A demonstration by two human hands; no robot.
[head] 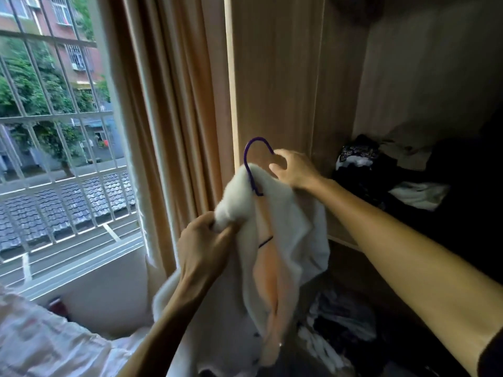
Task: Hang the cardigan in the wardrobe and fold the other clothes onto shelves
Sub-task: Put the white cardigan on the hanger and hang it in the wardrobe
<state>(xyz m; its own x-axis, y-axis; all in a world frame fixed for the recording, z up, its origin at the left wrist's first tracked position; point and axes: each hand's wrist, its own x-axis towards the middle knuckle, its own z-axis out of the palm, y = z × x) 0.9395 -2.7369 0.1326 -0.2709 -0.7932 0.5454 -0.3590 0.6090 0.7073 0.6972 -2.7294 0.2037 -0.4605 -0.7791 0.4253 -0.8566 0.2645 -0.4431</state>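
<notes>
Wooden wardrobe (277, 77) holds dark clothes (364, 170) (left hand (204, 246) grips cardigan (288, 213), right hand (294, 170) hanger (245, 157)).

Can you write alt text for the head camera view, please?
A person's left hand grips the shoulder of a white cardigan on a purple hanger, while the right hand holds the hook's tip. Behind them are an open wooden wardrobe with dark clothes on a shelf, a beige curtain and a barred window.

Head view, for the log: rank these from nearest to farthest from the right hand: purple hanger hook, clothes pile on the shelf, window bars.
1. Purple hanger hook: at the right hand's fingertips.
2. Clothes pile: on the shelf, to its right.
3. Window bars: far left, outside.
</notes>
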